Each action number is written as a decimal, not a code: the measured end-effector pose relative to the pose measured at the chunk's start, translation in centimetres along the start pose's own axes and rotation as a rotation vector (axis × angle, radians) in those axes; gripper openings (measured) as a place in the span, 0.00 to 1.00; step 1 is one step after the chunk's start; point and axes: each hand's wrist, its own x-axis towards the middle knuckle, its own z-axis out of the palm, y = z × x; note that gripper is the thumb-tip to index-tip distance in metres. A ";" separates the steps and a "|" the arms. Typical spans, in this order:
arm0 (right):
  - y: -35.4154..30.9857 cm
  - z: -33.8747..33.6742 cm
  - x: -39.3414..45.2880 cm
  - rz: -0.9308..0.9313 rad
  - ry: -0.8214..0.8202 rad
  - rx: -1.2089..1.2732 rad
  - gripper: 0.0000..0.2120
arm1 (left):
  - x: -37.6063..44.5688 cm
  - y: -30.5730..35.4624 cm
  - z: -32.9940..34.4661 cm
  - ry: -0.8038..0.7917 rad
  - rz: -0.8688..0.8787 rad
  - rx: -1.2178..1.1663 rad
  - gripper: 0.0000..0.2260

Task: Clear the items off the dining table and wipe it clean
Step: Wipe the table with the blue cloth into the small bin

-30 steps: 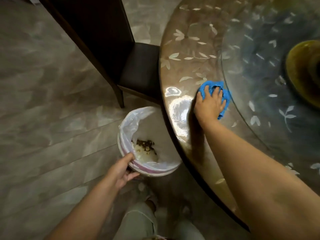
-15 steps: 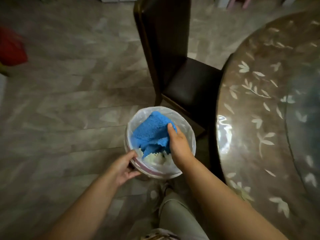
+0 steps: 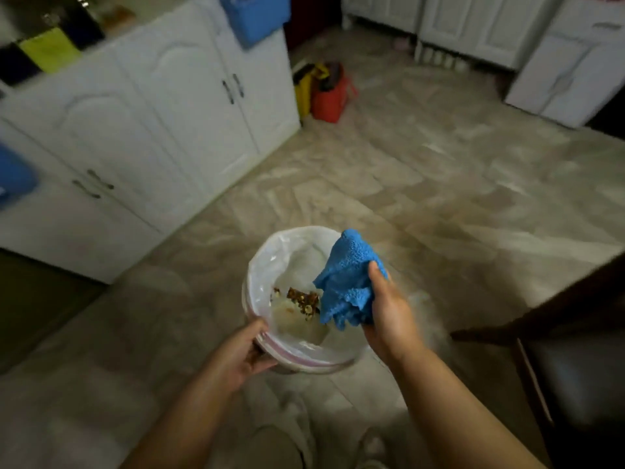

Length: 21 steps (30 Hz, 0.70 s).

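A small bin lined with a white plastic bag is held at its near rim by my left hand. Food scraps lie at its bottom. My right hand grips a bunched blue cloth over the bin's right side, the cloth hanging down into the opening. The dining table is out of view.
White cabinets stand at the left and far back. A red bag and a yellow one sit on the tiled floor by the cabinet corner. A dark chair is at the right edge. My legs show below.
My right hand left the table with the blue cloth and brought it over the bin. The view swung left away from the table toward the cabinets. My left hand kept holding the bin rim.
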 end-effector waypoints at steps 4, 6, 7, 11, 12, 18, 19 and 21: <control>0.4 8.4 4.5 0.046 -0.101 -0.068 0.17 | 1.8 4.7 -4.8 0.017 0.033 -0.294 0.08; 1.0 12.8 6.7 0.077 -0.130 -0.090 0.17 | 3.3 7.2 -7.5 0.025 0.062 -0.419 0.08; 1.4 15.3 7.8 0.094 -0.147 -0.089 0.16 | 4.2 8.5 -9.0 0.028 0.077 -0.458 0.08; 2.8 24.1 11.9 0.145 -0.177 -0.064 0.16 | 7.0 14.0 -13.6 0.087 0.103 -0.505 0.07; 3.0 25.7 12.4 0.150 -0.167 -0.050 0.17 | 7.7 14.9 -14.5 0.100 0.085 -0.520 0.06; 3.5 36.3 17.8 0.150 -0.168 -0.037 0.17 | 12.1 22.8 -21.7 0.133 0.075 -0.582 0.17; 3.4 37.8 19.0 0.150 -0.171 -0.034 0.17 | 13.0 24.1 -22.6 0.140 0.076 -0.584 0.17; 3.1 40.1 21.1 0.151 -0.170 -0.053 0.16 | 14.8 26.4 -23.7 0.161 0.070 -0.567 0.18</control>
